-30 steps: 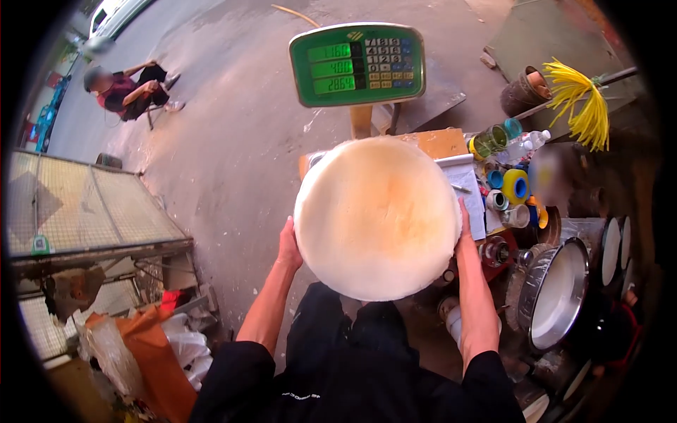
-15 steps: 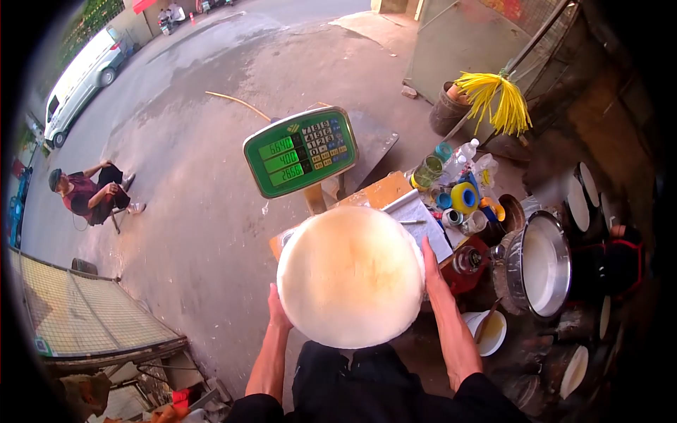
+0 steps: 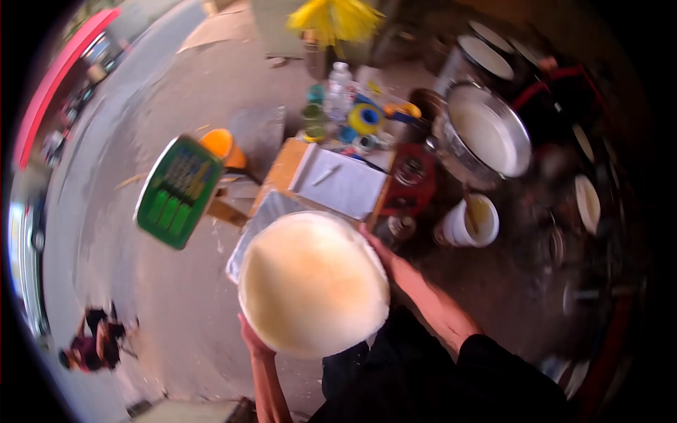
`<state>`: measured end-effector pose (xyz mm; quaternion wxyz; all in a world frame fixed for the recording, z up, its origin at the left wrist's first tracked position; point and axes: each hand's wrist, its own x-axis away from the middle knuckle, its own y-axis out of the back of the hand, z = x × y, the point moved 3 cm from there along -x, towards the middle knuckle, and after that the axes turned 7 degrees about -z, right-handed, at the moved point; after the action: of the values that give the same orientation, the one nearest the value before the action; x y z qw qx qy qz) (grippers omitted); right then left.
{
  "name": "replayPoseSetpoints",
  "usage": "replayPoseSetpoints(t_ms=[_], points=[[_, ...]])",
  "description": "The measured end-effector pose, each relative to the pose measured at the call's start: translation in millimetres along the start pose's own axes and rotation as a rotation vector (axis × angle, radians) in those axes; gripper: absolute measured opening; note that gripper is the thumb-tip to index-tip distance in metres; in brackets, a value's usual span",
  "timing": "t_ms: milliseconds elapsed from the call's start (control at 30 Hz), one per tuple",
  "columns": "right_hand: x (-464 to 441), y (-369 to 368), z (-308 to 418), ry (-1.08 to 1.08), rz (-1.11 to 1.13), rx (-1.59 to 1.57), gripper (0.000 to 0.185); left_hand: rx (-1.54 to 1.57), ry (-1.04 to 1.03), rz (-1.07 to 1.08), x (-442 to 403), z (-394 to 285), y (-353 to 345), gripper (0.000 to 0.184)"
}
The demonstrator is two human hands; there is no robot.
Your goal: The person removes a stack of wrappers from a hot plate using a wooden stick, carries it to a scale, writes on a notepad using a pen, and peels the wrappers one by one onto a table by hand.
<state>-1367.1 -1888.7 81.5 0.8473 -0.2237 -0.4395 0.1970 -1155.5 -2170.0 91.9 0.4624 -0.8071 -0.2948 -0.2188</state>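
A large round cream-coloured slab (image 3: pixel 314 285), browner toward its middle and with a pale rim, is held in front of my body. My left hand (image 3: pixel 254 337) grips its lower left edge, and my right hand (image 3: pixel 378 252) grips the upper right edge. Most of the fingers are hidden beneath it. What the slab is made of, and how deep it is, I cannot tell. Just beyond it lies the silvery plate of a weighing scale (image 3: pixel 262 218). To the left stands the scale's green display (image 3: pixel 176 190), its digits blurred.
An orange tabletop (image 3: pixel 282 169) bears an open notebook (image 3: pixel 338 185) with a pen, bottles and tape rolls. On the right are a large steel basin (image 3: pixel 518 151) and a white bucket (image 3: pixel 451 229) with a stick in it. A seated person (image 3: pixel 92 345) is at lower left.
My view has swung to the right, so the display, the parked van and the seated person sit further left. The slab stays between both hands and now looks tilted.
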Motion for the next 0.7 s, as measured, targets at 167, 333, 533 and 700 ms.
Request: replayPoseSetpoints(t_ms=[167, 333, 533, 700], points=[[60, -1, -3, 0.084, -0.072, 0.035, 0.071, -0.159, -0.112, -0.01, 8, 12, -16, 0.062], [100, 50, -51, 0.232, -0.163, -0.099, 0.071, -0.422, -0.157, 0.062, 31, 49, -42, 0.061], [268, 117, -60, 0.487, -0.246, -0.043, 0.078, -0.69, -0.16, 0.249, 75, 146, -103, 0.06], [399, 193, -104, 0.641, -0.455, -0.123, 0.079, -0.871, -0.077, 0.486, 121, 250, -161, 0.059]])
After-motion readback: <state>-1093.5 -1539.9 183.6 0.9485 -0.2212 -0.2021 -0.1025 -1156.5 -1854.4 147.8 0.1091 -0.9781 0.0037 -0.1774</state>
